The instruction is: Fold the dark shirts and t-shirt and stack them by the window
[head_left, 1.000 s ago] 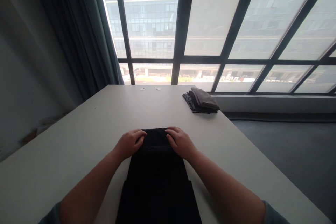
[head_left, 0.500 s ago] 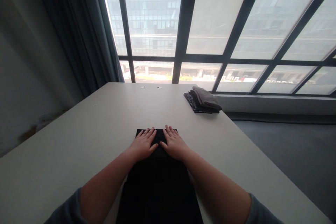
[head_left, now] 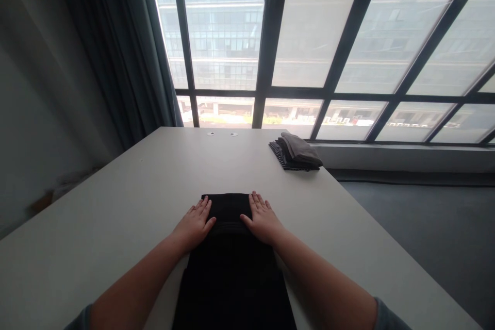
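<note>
A black garment [head_left: 234, 273] lies flat on the white table in a long, narrow shape, its far end a straight edge and its near end cut off by the bottom of the view. My left hand [head_left: 195, 224] rests palm down on the far left corner of the cloth, fingers stretched out. On the far right corner lies my right hand [head_left: 263, 219], also flat with the fingers extended and the thumb pointing inward. Between the hands, a band of cloth with a slight seam or fold shows. What kind of garment it is, I cannot tell.
A stack of folded grey and black cloths [head_left: 297, 152] sits near the table's far right edge. The white table [head_left: 116, 221] reaches to large windows. Two round white discs [head_left: 221, 134] are set in its far end. A dark curtain [head_left: 116, 51] hangs at the left.
My hands have slid apart, from the middle of the cloth's far end out to its two sides. The view has tilted up slightly.
</note>
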Available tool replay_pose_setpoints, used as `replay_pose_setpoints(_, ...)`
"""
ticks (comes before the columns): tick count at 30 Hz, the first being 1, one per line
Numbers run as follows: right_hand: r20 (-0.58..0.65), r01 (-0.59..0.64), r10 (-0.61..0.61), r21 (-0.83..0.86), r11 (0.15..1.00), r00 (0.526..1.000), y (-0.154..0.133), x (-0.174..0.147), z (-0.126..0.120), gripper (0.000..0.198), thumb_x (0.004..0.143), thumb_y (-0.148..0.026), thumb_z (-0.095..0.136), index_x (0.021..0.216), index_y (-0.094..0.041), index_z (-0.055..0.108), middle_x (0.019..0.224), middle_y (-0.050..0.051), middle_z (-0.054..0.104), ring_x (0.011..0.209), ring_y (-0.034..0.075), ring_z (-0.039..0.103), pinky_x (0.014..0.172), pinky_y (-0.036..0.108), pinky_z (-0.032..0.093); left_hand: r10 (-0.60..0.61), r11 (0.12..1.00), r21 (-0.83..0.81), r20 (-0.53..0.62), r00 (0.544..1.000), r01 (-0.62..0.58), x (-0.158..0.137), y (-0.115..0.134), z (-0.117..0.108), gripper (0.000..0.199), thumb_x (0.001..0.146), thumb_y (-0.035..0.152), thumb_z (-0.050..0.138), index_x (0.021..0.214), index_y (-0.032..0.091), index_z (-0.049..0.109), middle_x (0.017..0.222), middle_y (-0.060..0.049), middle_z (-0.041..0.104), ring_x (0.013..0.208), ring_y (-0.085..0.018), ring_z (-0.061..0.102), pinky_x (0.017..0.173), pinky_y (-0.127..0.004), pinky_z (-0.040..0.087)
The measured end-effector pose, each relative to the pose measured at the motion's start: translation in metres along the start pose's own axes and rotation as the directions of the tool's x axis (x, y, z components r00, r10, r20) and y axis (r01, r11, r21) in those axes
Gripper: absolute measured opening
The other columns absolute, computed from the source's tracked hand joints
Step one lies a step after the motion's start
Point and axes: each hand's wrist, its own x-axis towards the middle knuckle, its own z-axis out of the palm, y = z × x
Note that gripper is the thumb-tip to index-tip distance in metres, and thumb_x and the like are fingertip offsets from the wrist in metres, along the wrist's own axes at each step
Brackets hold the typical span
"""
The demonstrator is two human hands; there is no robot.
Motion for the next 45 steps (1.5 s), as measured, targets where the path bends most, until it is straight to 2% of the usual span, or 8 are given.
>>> replay_pose_setpoints(9, -0.058, -0.183, 0.182, -0.012, 0.983, 0.981, 0.016, -0.012, 0.004, 0.093, 0.102, -0.065, 0.031, 0.165, 0.002, 0.016, 0.173, 0.019, 0.004, 0.162, 0.031, 0.0, 0.131, 0.047, 0.001, -0.093, 0.994, 0.048, -0.108, 0.99, 0.099, -0.016, -0.024, 0.016, 0.074, 0.104, 0.049, 0.032, 0.161, 0.002, 0.035, 0.17, -0.019, 0.024, 0.16, -0.035, 0.017, 0.129, -0.054, 0.014)
replay_pose_setpoints(20, -0.111, -0.122, 0.135, 0.111, 0.986, 0.985, 0.028, -0.004, 0.01, 0.085, 0.101, -0.055, 0.045, 0.161, 0.003, 0.031, 0.172, 0.022, 0.013, 0.162, 0.034, 0.001, 0.132, 0.046, 0.005, -0.107, 0.938, -0.346, -0.295, 0.95, -0.002, -0.001, -0.026, -0.003, 0.044, 0.091, 0.047, 0.057, 0.115, 0.016, 0.076, 0.143, -0.016, 0.064, 0.135, -0.036, 0.055, 0.119, -0.053, 0.036)
replay_pose_setpoints(27, -0.255, -0.007, 0.12, 0.404, 0.915, 0.959, 0.029, -0.004, 0.008, 0.059, 0.089, -0.035, 0.064, 0.142, -0.012, 0.056, 0.155, 0.019, 0.05, 0.157, 0.034, 0.027, 0.126, 0.048, 0.029, -0.169, 0.77, -0.637, -0.235, 0.957, -0.02, -0.005, -0.017, -0.013, 0.047, 0.08, 0.047, 0.069, 0.116, 0.018, 0.075, 0.12, -0.013, 0.076, 0.114, -0.035, 0.068, 0.103, -0.046, 0.05)
replay_pose_setpoints(32, -0.259, 0.074, 0.17, 0.723, 0.687, 0.951, 0.022, -0.012, 0.001, 0.049, 0.082, -0.028, 0.068, 0.129, -0.024, 0.054, 0.117, 0.009, 0.073, 0.106, 0.028, 0.072, 0.1, 0.046, 0.053, -0.214, 0.606, -0.795, -0.197, 0.957, -0.028, -0.007, -0.012, -0.016, 0.044, 0.075, 0.047, 0.075, 0.109, 0.018, 0.074, 0.112, -0.011, 0.079, 0.107, -0.035, 0.072, 0.098, -0.046, 0.054)
replay_pose_setpoints(36, -0.16, 0.116, 0.17, 0.963, 0.243, 0.972, 0.013, -0.018, -0.005, 0.069, 0.075, -0.028, 0.078, 0.137, -0.029, 0.048, 0.102, 0.001, 0.077, 0.092, 0.025, 0.074, 0.089, 0.043, 0.058, -0.221, 0.365, -0.929, -0.149, 0.964, -0.06, -0.009, -0.011, -0.017, 0.043, 0.071, 0.046, 0.083, 0.101, 0.018, 0.069, 0.106, -0.011, 0.078, 0.106, -0.034, 0.073, 0.098, -0.047, 0.055)
replay_pose_setpoints(39, -0.029, 0.035, 0.117, 0.998, -0.045, 0.993, 0.01, -0.021, -0.011, 0.072, 0.069, -0.026, 0.083, 0.135, -0.025, 0.054, 0.103, 0.004, 0.078, 0.095, 0.027, 0.075, 0.089, 0.042, 0.059, -0.263, 0.117, -0.992, -0.075, 0.962, -0.046, -0.013, -0.007, -0.021, 0.058, 0.068, 0.04, 0.09, 0.115, 0.019, 0.064, 0.112, -0.011, 0.077, 0.108, -0.033, 0.073, 0.099, -0.048, 0.055)
replay_pose_setpoints(42, 0.068, -0.064, 0.038, 0.991, -0.116, 0.997, 0.012, -0.022, -0.014, 0.056, 0.065, -0.023, 0.084, 0.118, -0.017, 0.067, 0.103, 0.008, 0.078, 0.095, 0.029, 0.075, 0.091, 0.043, 0.059, -0.156, -0.126, -0.992, 0.046, 0.987, 0.027, -0.016, 0.0, -0.029, 0.071, 0.07, 0.034, 0.092, 0.132, 0.02, 0.061, 0.126, -0.013, 0.074, 0.116, -0.034, 0.07, 0.104, -0.048, 0.054)
replay_pose_setpoints(45, 0.067, -0.066, 0.002, 0.991, -0.117, 0.998, 0.015, -0.021, -0.013, 0.055, 0.068, -0.022, 0.081, 0.121, -0.019, 0.065, 0.107, 0.008, 0.078, 0.098, 0.029, 0.075, 0.094, 0.045, 0.059, -0.021, -0.168, -0.982, 0.09, 0.996, 0.085, -0.017, 0.003, -0.034, 0.062, 0.071, 0.031, 0.091, 0.126, 0.015, 0.067, 0.126, -0.015, 0.074, 0.119, -0.035, 0.069, 0.108, -0.047, 0.052)
